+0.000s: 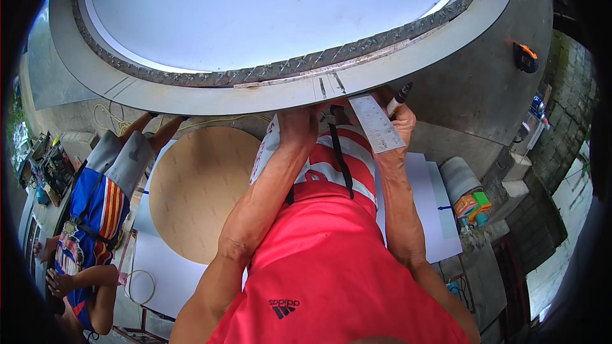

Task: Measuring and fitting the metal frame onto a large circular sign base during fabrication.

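Note:
My right hand [403,121] is closed around a dark marker pen [400,97] and a flat pale metal ruler [376,122] with printed gradations. The ruler's far end meets the edge of a curved grey strip [280,99], which carries several short dark marks. My left hand [299,125] is at the underside of the same edge, left of the ruler; its fingers are hidden there. Inside the strip runs a dark, rough band [306,62] around a white panel [255,25].
An orange and black tape measure [526,57] lies on the grey surface at right. Behind me are a round brown board [201,194] and white sheets [414,216]. Another person in a blue shirt [89,210] is at the left. A yellow cord [223,118] runs below the strip.

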Action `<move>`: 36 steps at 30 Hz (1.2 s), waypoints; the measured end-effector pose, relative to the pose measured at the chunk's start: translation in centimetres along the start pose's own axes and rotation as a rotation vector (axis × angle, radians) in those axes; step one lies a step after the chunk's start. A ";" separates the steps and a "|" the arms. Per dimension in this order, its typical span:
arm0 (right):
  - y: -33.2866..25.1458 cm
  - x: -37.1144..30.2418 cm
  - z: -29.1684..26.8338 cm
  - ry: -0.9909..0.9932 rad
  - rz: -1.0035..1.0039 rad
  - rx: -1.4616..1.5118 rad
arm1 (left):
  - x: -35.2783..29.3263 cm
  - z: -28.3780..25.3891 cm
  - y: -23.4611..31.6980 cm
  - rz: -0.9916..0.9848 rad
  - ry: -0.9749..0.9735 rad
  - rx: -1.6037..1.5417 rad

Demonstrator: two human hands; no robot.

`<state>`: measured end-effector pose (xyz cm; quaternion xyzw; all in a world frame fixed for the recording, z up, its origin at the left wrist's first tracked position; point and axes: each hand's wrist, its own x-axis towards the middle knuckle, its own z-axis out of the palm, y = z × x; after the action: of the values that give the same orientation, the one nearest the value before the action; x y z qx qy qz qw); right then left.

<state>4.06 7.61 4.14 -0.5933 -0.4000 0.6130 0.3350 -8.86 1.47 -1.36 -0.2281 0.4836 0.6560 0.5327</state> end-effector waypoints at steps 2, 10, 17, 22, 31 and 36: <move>0.8 0.1 0.3 -0.028 0.036 0.034 | -0.2 -0.1 0.1 0.017 0.008 0.025; 1.3 0.0 1.0 -0.089 0.108 0.072 | 0.6 -2.0 0.2 0.050 -0.010 0.093; 0.5 -0.7 2.6 -0.157 0.029 0.019 | 1.5 -4.6 0.6 0.152 -0.134 0.444; 0.7 -0.8 3.8 -0.090 -0.046 0.143 | 1.6 -4.7 0.9 0.332 -0.176 0.731; 0.6 -0.7 4.3 -0.031 -0.018 0.135 | 0.9 -3.5 1.7 0.390 -0.177 0.904; 0.2 -0.5 4.6 -0.023 0.033 0.173 | 0.8 -3.5 1.8 0.435 -0.226 0.891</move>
<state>-0.47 6.64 4.05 -0.5619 -0.3395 0.6573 0.3702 -11.51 -1.17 -2.86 0.1999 0.6920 0.5022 0.4785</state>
